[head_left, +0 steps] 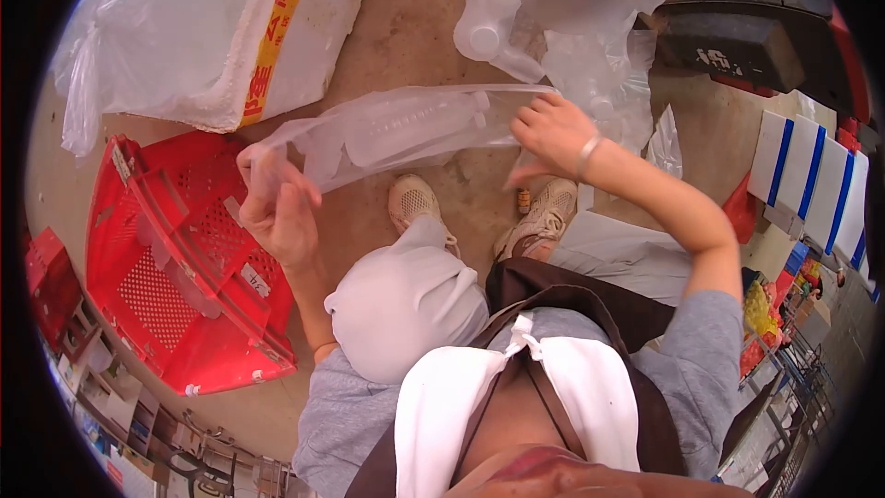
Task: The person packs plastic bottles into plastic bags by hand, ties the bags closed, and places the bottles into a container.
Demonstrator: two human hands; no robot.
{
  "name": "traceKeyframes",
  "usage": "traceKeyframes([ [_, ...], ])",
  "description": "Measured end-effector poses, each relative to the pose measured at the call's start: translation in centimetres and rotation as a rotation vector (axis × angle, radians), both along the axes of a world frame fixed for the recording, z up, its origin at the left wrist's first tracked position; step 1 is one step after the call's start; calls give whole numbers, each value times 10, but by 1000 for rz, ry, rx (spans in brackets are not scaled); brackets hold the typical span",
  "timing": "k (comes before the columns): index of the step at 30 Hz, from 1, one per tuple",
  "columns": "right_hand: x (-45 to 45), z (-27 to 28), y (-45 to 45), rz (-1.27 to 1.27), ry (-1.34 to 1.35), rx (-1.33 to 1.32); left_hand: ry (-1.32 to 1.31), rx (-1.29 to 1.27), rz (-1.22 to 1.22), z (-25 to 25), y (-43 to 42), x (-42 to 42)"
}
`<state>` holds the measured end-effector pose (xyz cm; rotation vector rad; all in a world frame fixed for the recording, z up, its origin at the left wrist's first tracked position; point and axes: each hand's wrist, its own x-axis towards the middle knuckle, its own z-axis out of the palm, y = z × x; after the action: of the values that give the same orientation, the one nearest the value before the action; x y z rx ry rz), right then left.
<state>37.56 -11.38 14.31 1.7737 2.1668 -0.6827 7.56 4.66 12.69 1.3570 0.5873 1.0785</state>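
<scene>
A clear plastic bag (318, 161) stretches sideways between my hands above my shoes. Inside it lies a translucent plastic bottle (415, 132), its neck pointing right. My left hand (279, 198) grips the bag's left end with bent fingers, and the film partly covers them. At the other end, my right hand (550, 134) pinches the bag's upper edge between fingers and thumb. Just beyond my right hand, more translucent bottles (484, 40) stand or lie in clear film on the floor.
To the left are a red plastic crate (175, 267) and a large white sack (304, 46) with yellow-red tape. A dark case (737, 51) sits at the upper right, near white panels with blue stripes (811, 180). A small brown vial (524, 201) is by my right shoe.
</scene>
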Motion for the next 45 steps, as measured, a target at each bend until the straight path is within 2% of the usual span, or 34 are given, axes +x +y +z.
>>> traceKeyframes([
  [1,4,15,-5,138,-23,135,59,111,48,0,1,4],
  [3,0,51,-3,211,17,259,-35,158,17,15,0,30],
  [5,-7,62,1,269,107,414,-53,156,-196,17,-1,48],
  [7,-25,60,13,312,256,587,116,9,-625,2,-8,56],
  [9,-37,48,35,231,436,699,461,111,-906,-6,-25,75],
  [10,-49,41,46,181,518,735,670,327,-951,-8,-34,85],
  [12,-70,28,60,72,692,798,622,164,-866,-24,-36,86],
  [15,-59,6,67,-314,698,717,549,-73,-746,-49,-35,88],
  [16,-50,0,67,-435,826,523,520,-150,-701,-39,-33,93],
  [17,-38,-4,65,-550,944,321,401,-605,-594,-24,-32,97],
  [18,-31,-6,63,-661,1055,114,402,-631,-516,-25,-35,97],
  [20,-34,-6,58,-701,1071,108,402,-687,-361,-32,-40,95],
  [23,-42,3,51,-706,1178,30,388,-709,-661,-37,-5,79],
  [25,-46,6,51,-653,1252,-53,575,90,-591,-31,5,74],
  [26,-46,0,54,-713,1202,64,644,496,-532,-28,9,75],
  [28,-51,-22,63,-833,1092,287,652,975,-474,-10,13,79],
  [29,-55,-33,66,-862,1216,200,642,1220,-431,-5,15,82],
  [32,-69,-47,70,-936,1660,-14,510,1198,-151,-12,5,78],
  [33,-72,-45,70,-1059,1765,-53,525,1116,-162,-18,1,71],
  [35,-80,-54,68,-1216,1778,-167,557,953,-174,-29,-3,57],
  [36,-84,-56,69,-1291,1783,-221,506,993,-173,-30,-3,60],
  [37,-88,-53,70,-1250,1704,-273,454,1030,-179,-30,-4,66],
  [38,-88,-56,70,-1238,1753,-259,403,1063,-182,-30,-6,68],
  [40,-86,-58,72,-1213,1850,-230,538,1037,-106,-30,-6,65],
  [41,-87,-56,73,-1309,1895,-175,602,1025,-66,-30,-4,63],
  [44,-72,-93,61,-1468,1614,103,890,869,-63,-47,1,33],
  [45,-62,-122,47,-1543,1473,88,954,777,-107,-66,2,12],
])
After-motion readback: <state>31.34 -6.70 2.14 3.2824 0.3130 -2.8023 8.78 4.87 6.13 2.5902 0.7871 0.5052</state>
